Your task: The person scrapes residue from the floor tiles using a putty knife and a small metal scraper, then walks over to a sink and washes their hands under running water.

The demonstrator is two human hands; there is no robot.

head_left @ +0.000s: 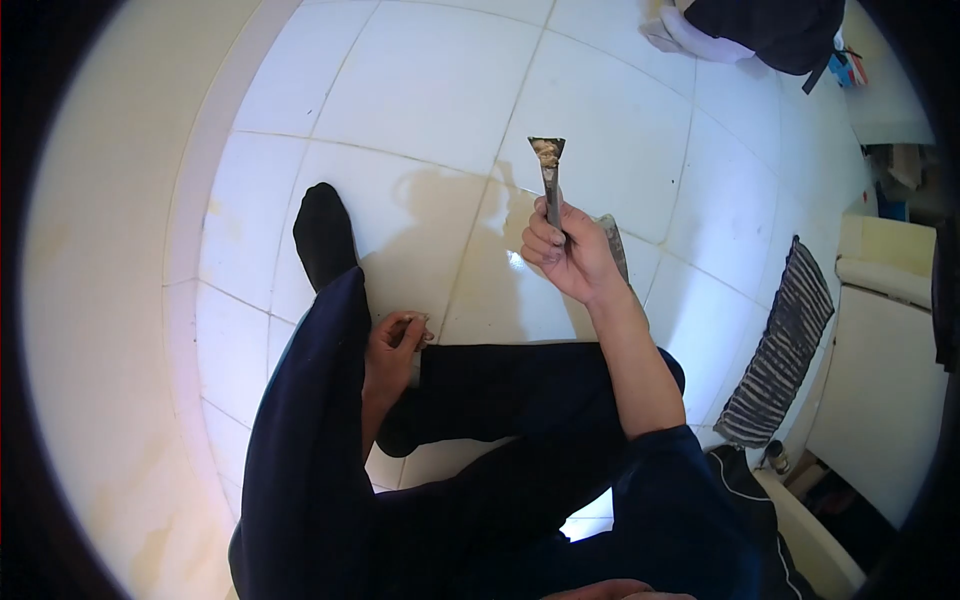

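My right hand is closed around the handle of a putty knife, which points up and away from me. Tan paste sticks to its flared blade. My left hand is beside my bent left knee, with its fingers curled and pressed together. What they hold, if anything, is too small to make out. Partly hidden behind my right wrist, a greyish object lies on the floor; its kind does not show.
I sit on a white tiled floor with my legs bent. A cream wall runs along the left. At the right are a striped mat and a pale cabinet. A dark bag lies at the top right.
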